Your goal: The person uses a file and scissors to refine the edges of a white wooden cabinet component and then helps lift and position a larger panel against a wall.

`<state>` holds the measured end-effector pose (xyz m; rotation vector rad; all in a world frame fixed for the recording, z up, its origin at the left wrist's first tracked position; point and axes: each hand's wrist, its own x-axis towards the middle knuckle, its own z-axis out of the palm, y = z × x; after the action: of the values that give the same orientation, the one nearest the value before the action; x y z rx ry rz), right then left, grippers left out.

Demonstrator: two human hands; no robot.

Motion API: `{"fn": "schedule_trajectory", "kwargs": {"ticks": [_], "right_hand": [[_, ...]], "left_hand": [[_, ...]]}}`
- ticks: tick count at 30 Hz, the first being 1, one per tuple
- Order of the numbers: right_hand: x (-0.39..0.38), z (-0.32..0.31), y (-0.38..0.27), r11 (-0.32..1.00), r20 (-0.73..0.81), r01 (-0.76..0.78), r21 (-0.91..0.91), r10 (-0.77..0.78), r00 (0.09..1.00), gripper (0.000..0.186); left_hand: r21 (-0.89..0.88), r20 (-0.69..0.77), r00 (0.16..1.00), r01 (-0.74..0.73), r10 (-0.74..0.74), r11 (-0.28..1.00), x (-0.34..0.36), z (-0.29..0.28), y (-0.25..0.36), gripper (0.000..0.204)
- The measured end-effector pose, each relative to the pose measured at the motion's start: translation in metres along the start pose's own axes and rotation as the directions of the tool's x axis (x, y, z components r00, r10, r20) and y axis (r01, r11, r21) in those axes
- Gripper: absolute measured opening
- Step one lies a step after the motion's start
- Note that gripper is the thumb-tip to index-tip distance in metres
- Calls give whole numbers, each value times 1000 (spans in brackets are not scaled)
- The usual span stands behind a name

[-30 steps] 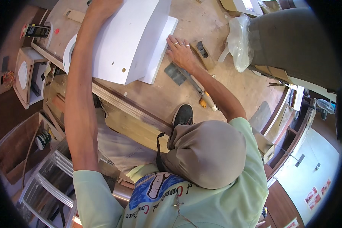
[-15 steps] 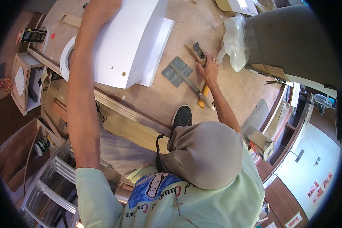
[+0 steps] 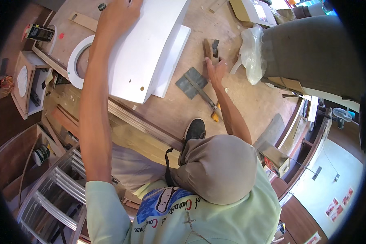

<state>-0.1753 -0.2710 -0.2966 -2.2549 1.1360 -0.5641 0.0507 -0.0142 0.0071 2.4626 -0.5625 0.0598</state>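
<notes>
Box (image 3: 146, 53): white, smooth and slab-sided, it lies on the table (image 3: 256, 105), whose flat, scuffed brown top bears its weight. The left hand (image 3: 123, 18) reaches over the box's far left part, perhaps to steady it; the fingers run toward the upper rim of the view, so I cannot tell whether they grip or merely rest. A flat white board (image 3: 171, 63) lies along the box's right side, partly covered by it. To the left, a white ring (image 3: 72, 65) lies near the table's edge, partly hidden by the left forearm.

A thin, dark grey, square sheet (image 3: 183, 87) lies right of the board, with a slim metal bar (image 3: 206, 99) laid across it. Beyond is the plane (image 3: 208, 49), a wooden block with a dark blade standing from its mouth. The right hand (image 3: 216, 70) pinches its near end between thumb and fingers, which seems a hold for control. A yellow tool (image 3: 214, 117) sits by the right forearm. Smallest is a round, brassy disc (image 3: 142, 88) on the box's near end.
</notes>
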Motion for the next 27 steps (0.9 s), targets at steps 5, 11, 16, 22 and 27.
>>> {"fn": "schedule_trajectory", "kwargs": {"ticks": [5,11,16,22,27], "right_hand": [[16,15,6,938,228,-161,306,93,969,73],[16,4,-18,648,614,-481,590,28,789,82],[-4,31,-78,451,692,-649,613,91,716,87],[-21,30,-67,725,558,-374,578,-16,830,72],[-71,-61,-12,962,434,163,217,-245,867,57]], "left_hand": [[53,35,988,149,-151,987,-12,-12,-3,60],[-211,-66,995,57,-73,976,-41,-24,-1,79],[-180,-38,995,86,-94,980,-46,-29,-5,73],[-100,18,994,105,-103,989,-34,-25,-9,72],[-120,-23,991,127,-131,985,-37,-22,-4,71]]}}
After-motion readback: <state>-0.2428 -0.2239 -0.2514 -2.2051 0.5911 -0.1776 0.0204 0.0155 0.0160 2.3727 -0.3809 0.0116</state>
